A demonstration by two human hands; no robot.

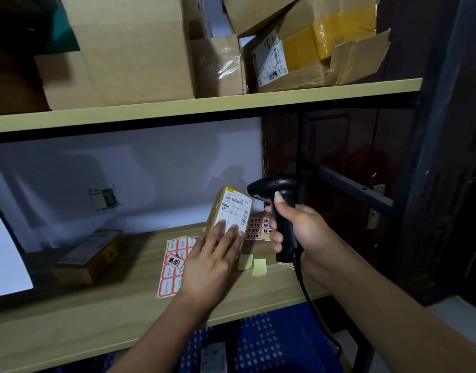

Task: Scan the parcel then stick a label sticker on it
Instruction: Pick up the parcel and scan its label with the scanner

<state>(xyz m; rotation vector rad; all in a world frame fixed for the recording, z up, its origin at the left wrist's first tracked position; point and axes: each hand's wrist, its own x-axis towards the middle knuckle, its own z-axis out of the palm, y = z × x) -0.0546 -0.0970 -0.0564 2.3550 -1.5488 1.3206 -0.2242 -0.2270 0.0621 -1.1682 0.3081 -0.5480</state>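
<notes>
As right grip (302, 234) holds one scanner (272, 184), one parcel (231, 208)

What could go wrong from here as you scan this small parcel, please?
The fingers of the left grip cover the lower part of the label on the parcel, so a code there may not scan. The parcel stands tilted under flat fingers and could slip. The cable of the scanner hangs near loose yellow slips and might drag them.

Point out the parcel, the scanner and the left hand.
parcel (233, 208): head view, on its white label.
scanner (272, 184): head view, on its black head.
left hand (212, 255): head view, on its back.
</notes>
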